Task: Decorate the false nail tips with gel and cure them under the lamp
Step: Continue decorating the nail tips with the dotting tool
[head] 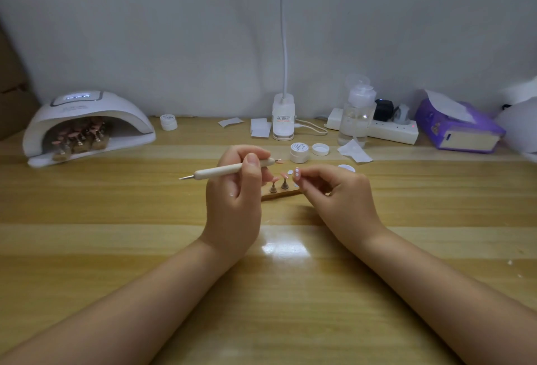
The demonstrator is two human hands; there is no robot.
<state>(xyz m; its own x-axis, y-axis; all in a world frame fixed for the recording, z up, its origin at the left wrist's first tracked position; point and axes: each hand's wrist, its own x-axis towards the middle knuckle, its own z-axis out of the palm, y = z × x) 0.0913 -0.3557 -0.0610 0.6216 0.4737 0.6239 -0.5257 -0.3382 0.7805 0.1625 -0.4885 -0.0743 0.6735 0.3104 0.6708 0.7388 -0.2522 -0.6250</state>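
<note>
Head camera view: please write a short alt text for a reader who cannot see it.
Over a wooden table, the left hand holds a white dotting pen and the right hand holds a small nail tip above a wooden nail stand. A curing lamp at far left holds more nail tips; an open gel pot sits behind the hands.

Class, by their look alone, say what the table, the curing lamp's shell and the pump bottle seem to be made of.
Table: wood or wood-look laminate, glossy; grain stripes and a bright glare patch.
Curing lamp: white plastic, smooth moulded dome with a soft sheen.
Pump bottle: clear plastic, probably; see-through body, white cap.
</note>
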